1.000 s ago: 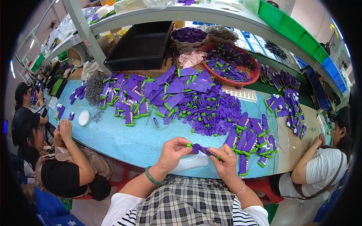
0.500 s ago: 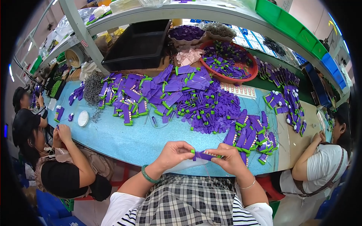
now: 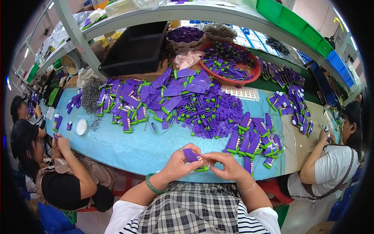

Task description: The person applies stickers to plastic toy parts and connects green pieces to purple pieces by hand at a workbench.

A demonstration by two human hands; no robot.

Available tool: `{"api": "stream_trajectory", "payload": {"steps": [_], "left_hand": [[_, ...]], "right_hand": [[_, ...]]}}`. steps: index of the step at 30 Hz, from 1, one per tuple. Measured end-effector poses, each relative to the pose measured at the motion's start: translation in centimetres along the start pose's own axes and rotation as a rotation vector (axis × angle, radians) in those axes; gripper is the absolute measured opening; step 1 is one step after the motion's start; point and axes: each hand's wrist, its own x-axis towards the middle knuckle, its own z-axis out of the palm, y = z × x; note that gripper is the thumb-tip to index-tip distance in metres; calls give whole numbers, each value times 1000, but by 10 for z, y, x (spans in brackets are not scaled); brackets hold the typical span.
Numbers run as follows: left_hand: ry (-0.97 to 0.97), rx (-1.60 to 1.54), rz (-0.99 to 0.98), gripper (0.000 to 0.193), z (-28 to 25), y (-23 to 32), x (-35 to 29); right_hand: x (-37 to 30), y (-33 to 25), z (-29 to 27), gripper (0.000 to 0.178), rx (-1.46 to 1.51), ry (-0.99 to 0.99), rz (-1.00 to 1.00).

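Between the fingers and thumb of my left hand (image 3: 178,163) is a flat purple piece (image 3: 189,155) with a red-and-white striped edge and a green end (image 3: 201,169) pointing down toward me. My right hand (image 3: 230,167) is curled, its thumb and forefinger meeting at the striped edge of that same piece. Anything small between those fingertips is hidden. Just beyond my hands lies a large heap of small purple-and-green parts (image 3: 210,111). Similar striped purple pieces (image 3: 253,136) are piled to the right of it, and more purple pieces (image 3: 128,97) spread out to the left.
A red basin (image 3: 255,72) of purple-and-green parts stands at the back, beside a black tray (image 3: 132,48). A metal shelf (image 3: 156,17) spans overhead. A white round lid (image 3: 82,127) lies left on the blue tabletop (image 3: 117,150). Co-workers sit at both sides.
The purple piece has turned from lying sideways between both hands to standing up in my left hand. My right hand has shifted left and regripped at its striped edge.
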Motion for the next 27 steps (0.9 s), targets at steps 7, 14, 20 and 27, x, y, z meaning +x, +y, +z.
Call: {"api": "stream_trajectory", "payload": {"steps": [7, 14, 20, 27], "left_hand": [[-97, 727, 312, 13, -6, 18, -1], [427, 203, 192, 10, -41, 39, -12], [508, -87, 479, 13, -51, 29, -5], [198, -377, 3, 13, -14, -7, 5]], "right_hand": [[12, -4, -6, 10, -430, 49, -92], [16, 30, -57, 13, -1277, 344, 33], [16, 48, -54, 13, -1398, 339, 83], [24, -2, -21, 10, -1041, 354, -398]]}}
